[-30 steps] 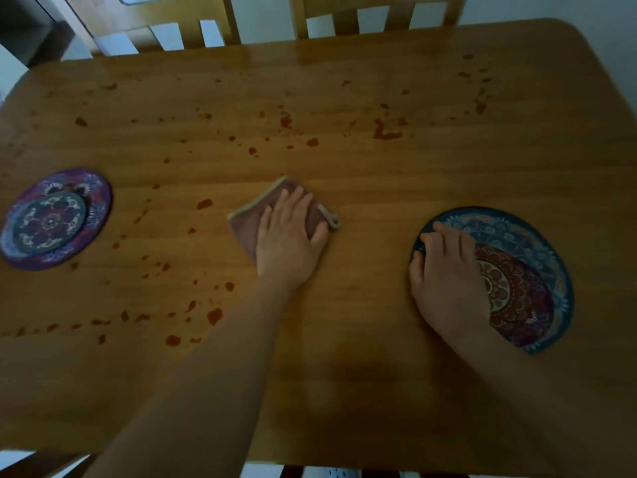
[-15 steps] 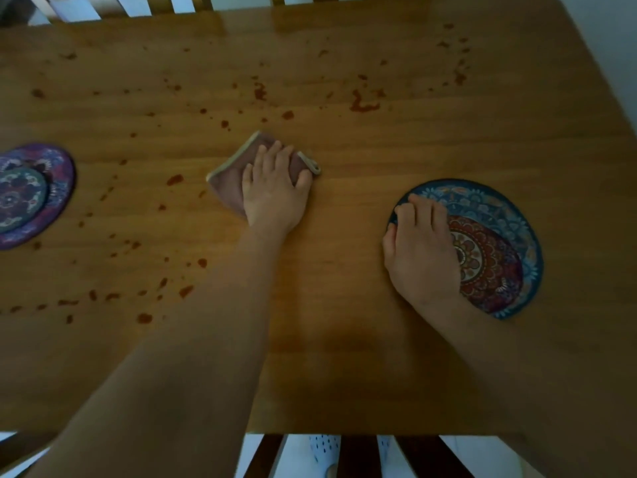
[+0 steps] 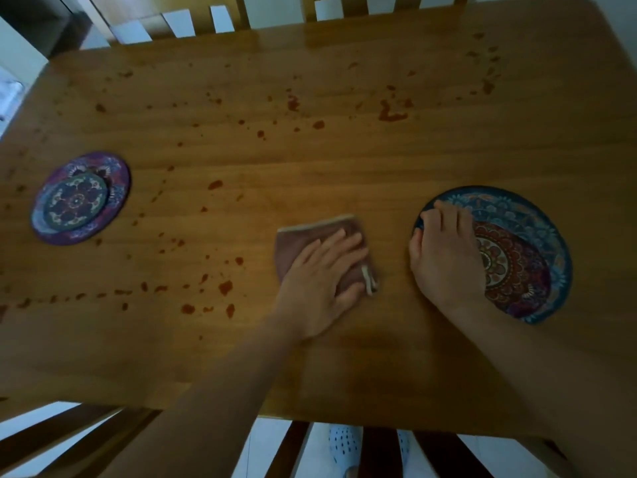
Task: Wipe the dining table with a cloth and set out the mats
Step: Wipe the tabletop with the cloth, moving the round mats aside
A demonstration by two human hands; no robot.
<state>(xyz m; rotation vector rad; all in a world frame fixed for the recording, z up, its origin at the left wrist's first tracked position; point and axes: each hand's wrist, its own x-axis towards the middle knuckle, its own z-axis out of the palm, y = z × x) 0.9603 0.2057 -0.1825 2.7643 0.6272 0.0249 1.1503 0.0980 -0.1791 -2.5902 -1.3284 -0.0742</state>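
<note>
Draws cloth [image 3: 297,240] back toward blue mat [image 3: 537,232] under flat open left hand [image 3: 320,277], grips mat rim with curled right hand [image 3: 444,260], leaves many red spots [image 3: 225,287] on worktop [image 3: 344,174] to wipe.

left hand [image 3: 320,281] pressing cloth [image 3: 296,243], stained table [image 3: 310,160]

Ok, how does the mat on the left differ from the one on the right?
The left mat is purple-rimmed; the right mat is blue-rimmed with a red centre. The left mat looks smaller than the right mat. Nothing touches the left mat; the right hand rests on the right mat. Both are round, patterned and flat on the table.
</note>
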